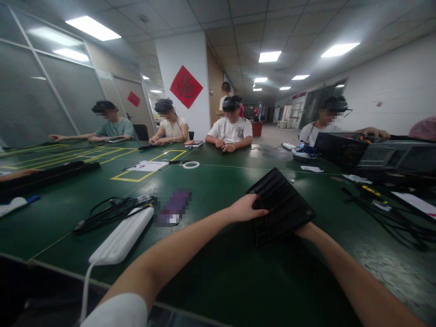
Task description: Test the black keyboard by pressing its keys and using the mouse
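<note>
A black rectangular plastic panel (277, 204) with ribs and compartments is held tilted above the green table. My left hand (247, 208) grips its left edge, thumb over the near face and fingers curled at the rim. Under the lower right corner, my right hand (305, 230) supports the panel from behind; its fingers are hidden by the panel. Left of my left arm lie a white power strip (124, 236) and a blurred purple item (177, 204).
Black cables (112, 211) lie beside the strip, and more cables (384, 209) at right. A white tape ring (191, 165) and papers (148, 166) sit farther back. A black case (340, 147) stands at right. Several people sit around the green table (218, 272).
</note>
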`<state>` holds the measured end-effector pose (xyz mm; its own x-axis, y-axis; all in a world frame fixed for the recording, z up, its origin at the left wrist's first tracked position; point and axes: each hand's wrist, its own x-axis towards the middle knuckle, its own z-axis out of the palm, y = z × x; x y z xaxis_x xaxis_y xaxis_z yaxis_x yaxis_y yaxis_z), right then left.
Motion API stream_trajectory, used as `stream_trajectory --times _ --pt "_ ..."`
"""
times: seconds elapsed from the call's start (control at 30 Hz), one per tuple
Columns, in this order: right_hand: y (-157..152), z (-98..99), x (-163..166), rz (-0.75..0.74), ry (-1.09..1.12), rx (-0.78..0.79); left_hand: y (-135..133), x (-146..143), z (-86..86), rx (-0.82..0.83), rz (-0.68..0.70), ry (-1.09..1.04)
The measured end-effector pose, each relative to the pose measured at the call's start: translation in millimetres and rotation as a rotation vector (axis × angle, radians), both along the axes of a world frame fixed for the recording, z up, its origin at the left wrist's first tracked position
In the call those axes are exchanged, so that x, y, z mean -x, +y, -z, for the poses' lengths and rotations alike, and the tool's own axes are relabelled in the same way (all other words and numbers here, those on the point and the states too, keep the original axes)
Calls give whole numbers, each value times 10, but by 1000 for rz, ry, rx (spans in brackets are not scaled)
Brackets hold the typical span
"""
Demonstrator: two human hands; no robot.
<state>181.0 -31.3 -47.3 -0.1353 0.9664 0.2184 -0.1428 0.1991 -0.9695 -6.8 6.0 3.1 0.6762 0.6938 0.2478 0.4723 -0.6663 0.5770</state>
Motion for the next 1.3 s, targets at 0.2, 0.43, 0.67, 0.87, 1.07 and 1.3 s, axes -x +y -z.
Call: stream_trajectory --times 0.2,0.43,0.67,0.87,1.07,1.3 --pt "-57 -195 -191 78 -236 -89 85 34 -67 -285 -29 66" --pt "-36 -306 -1036 666 -1188 68 792 830 -551 -273 -623 188" --pt "0 -138 -1222 696 -1536 378 1275 2079 -590 -67 -1196 482" --pt "-18 -97 -1210 854 -1502 246 1411 2524 -322 53 -1259 555" --pt "-59 -125 -1259 844 -1511 301 1491 2477 -307 46 -1207 626" --pt "-34 -82 -1278 672 -1564 316 1376 2481 -320 102 -1203 560"
